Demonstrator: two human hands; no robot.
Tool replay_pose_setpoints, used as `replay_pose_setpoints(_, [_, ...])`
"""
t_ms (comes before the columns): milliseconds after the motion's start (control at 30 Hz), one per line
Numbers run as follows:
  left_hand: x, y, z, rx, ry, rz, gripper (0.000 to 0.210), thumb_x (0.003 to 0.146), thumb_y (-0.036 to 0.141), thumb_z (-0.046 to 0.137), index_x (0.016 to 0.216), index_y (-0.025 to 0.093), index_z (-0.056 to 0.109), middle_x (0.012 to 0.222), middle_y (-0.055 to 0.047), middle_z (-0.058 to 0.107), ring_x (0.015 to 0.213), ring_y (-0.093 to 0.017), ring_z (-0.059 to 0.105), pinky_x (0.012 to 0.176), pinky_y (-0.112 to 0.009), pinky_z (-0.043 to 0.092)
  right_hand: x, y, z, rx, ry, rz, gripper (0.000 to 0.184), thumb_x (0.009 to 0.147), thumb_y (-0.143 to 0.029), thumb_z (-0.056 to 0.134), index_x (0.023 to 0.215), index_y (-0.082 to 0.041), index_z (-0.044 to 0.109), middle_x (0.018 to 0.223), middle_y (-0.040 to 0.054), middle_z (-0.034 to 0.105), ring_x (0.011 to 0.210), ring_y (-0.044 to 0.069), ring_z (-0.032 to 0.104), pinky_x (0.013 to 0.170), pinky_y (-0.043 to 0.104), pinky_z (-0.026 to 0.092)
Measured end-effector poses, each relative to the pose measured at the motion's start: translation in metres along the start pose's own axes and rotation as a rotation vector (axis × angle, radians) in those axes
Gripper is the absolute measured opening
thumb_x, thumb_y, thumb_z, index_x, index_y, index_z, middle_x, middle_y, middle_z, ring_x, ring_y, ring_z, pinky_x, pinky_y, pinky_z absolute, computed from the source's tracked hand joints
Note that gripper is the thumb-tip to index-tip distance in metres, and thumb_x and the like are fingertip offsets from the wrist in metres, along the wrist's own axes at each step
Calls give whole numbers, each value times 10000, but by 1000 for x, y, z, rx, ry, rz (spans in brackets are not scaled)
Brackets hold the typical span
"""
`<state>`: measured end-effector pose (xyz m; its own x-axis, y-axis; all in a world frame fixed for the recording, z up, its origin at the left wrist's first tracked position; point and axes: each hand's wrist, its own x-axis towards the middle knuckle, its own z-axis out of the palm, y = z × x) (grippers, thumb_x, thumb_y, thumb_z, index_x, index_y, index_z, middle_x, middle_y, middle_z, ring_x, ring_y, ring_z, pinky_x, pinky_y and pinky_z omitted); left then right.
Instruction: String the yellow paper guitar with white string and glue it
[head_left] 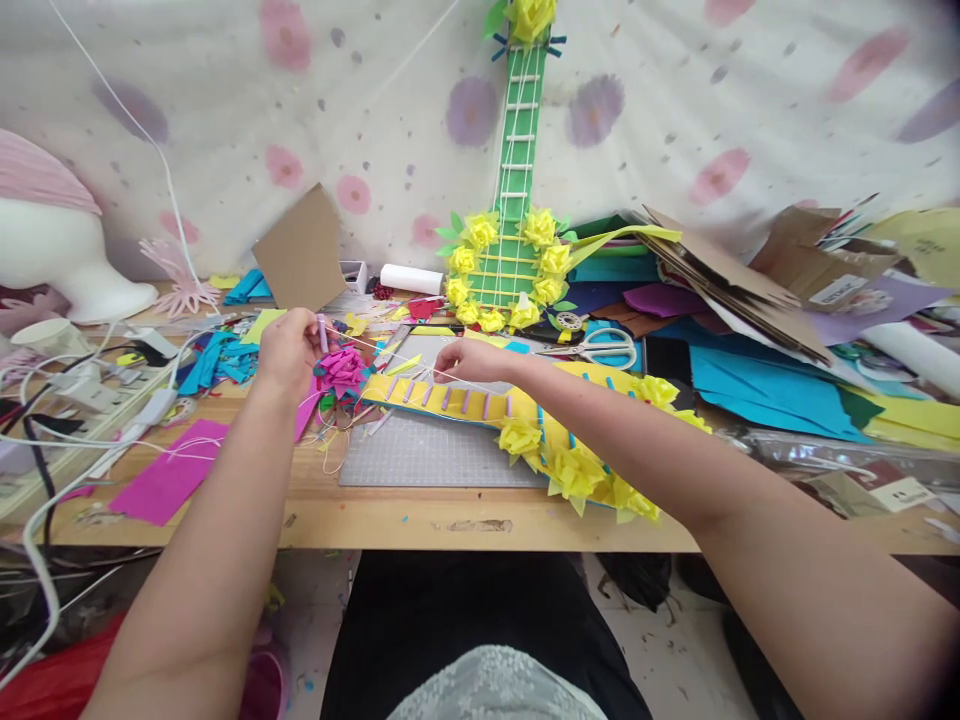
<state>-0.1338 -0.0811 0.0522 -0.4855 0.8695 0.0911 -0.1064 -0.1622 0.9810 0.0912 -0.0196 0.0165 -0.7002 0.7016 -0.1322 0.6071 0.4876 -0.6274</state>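
Observation:
A yellow paper guitar [420,395] lies across the work surface, with purple frets on its neck, yellow paper flowers on its body and a magenta paper flower [343,370] at its head end. My left hand [289,345] is closed in a pinch on a thin white string [367,347], beside a small purple rolled-paper peg [323,330] at the guitar's head. Over the neck, my right hand [472,362] pinches the same string, which stretches between both hands. Its fingertips are partly hidden from this angle.
A green paper guitar [517,180] stands upright at the back. The grey cutting mat [442,455] lies under the yellow one. Scissors [600,347], a phone [667,360] and blue paper sheets [765,380] are at the right. White cables [150,420] and a magenta sheet [169,470] lie left.

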Motion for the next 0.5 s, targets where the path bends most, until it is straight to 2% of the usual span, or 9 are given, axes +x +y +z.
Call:
replay_pose_setpoints(100, [4,1,-3,94,28,-7,128,553,141,456,475,167,358,548,-1,500,510,-90,493,450,-189,385,9,-10,12,-130,-50,-36,129,734,-293,631,789,-183,671,824,19,690,718,127,596,610,211,388])
replay_pose_setpoints(233, [7,-8,-9,291,26,14,86,536,150,455,458,163,422,488,8,482,459,-85,457,424,-189,356,26,-32,34,-266,-85,23,226,715,-410,632,814,-208,650,816,34,693,683,168,616,562,237,392])
replay_pose_setpoints(300, [8,-14,-13,365,22,22,86,539,159,459,455,165,444,468,15,471,441,-83,430,418,-196,346,33,-43,41,-353,-83,40,194,692,-372,645,793,-206,647,825,55,691,727,208,631,569,257,404])
replay_pose_setpoints(367, [9,-18,-17,422,21,19,90,548,176,462,459,170,457,471,16,483,428,-85,409,417,-207,343,38,-49,46,-390,-90,65,97,656,-255,652,733,-197,640,813,63,688,755,225,637,583,263,419])
replay_pose_setpoints(433, [10,-21,-22,464,18,34,93,558,193,468,467,174,469,472,18,483,426,-89,396,424,-216,344,42,-50,46,-298,-115,96,63,627,-161,635,680,-190,618,771,49,682,705,202,635,573,252,430])
replay_pose_setpoints(500, [11,-24,-26,501,11,53,99,564,201,477,468,177,475,461,20,467,435,-96,398,434,-221,344,45,-45,43,-78,-132,116,58,643,-141,620,652,-187,584,734,29,674,625,154,614,541,227,435])
